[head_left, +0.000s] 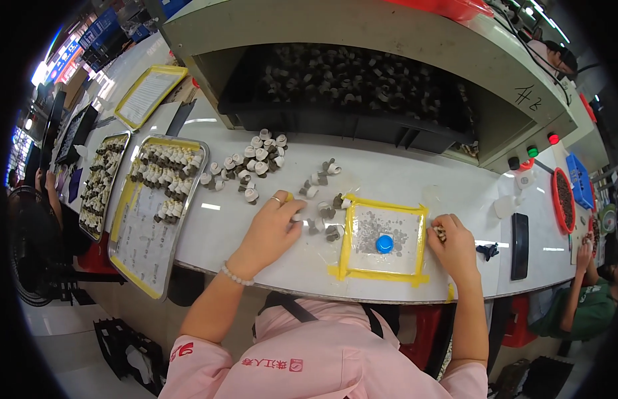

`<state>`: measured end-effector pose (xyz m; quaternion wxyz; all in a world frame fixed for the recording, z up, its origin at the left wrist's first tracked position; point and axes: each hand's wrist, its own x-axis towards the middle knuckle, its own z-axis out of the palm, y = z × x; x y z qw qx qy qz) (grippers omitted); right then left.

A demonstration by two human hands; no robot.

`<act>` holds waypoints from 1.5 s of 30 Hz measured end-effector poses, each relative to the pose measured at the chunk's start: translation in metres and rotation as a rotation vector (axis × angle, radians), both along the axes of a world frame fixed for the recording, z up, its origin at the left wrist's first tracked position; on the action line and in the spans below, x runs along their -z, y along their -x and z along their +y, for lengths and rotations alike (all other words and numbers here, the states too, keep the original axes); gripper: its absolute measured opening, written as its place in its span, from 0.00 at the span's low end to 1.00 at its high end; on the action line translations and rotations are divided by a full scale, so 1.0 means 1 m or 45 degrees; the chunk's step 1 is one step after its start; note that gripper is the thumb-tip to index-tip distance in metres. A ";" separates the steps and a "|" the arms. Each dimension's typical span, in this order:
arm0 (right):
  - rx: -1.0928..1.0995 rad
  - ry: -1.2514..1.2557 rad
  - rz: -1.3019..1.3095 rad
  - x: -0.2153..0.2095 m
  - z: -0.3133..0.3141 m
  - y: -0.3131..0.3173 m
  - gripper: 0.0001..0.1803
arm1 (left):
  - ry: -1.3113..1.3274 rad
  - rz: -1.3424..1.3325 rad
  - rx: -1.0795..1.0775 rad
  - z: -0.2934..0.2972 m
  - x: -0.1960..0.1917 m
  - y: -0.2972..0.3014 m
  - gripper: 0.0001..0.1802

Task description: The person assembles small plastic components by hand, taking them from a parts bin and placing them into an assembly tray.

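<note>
My left hand [274, 226], with a ring and a bead bracelet, is closed in a pinch just left of a short row of small white-and-grey capped parts [326, 210]. A small whitish part [296, 217] shows at its fingertips, mostly hidden. At the right edge of a yellow-taped square [347, 247], my right hand [455, 245] is curled around several tiny beige pieces [440, 233]. A blue round cap [384, 244] sits inside the square among grey spots. Beyond my left hand lies a loose pile of the white-and-grey parts [259, 156].
On the left, a metal tray [137, 256] and a narrower tray [104, 183] hold rows of similar parts. A metal housing [369, 30] with a black bin [322, 123] stands ahead. To the right are a dark phone-like slab [520, 246], a red basket [562, 199] and a co-worker's hand [585, 256].
</note>
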<state>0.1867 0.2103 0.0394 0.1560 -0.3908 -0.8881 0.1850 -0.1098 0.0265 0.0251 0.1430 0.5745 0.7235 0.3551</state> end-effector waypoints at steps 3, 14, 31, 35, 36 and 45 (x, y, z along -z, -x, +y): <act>0.023 -0.036 -0.027 -0.007 0.000 0.002 0.18 | 0.080 -0.173 -0.002 -0.001 -0.011 0.000 0.15; 0.248 0.048 0.077 -0.024 -0.025 -0.042 0.20 | -0.106 -2.242 0.002 -0.016 -0.005 -0.040 0.10; 0.031 -0.204 0.039 -0.015 -0.031 -0.020 0.14 | -0.072 -1.653 0.122 -0.016 -0.004 -0.074 0.17; 0.048 -0.260 0.045 -0.006 -0.029 -0.020 0.12 | -0.079 -1.678 0.111 -0.016 -0.002 -0.073 0.16; 0.048 -0.260 0.045 -0.005 -0.029 -0.019 0.12 | -0.075 -1.669 0.104 -0.016 -0.002 -0.073 0.16; 0.039 -0.192 0.179 -0.002 -0.035 -0.011 0.10 | -0.192 -1.480 0.059 -0.019 0.004 -0.079 0.17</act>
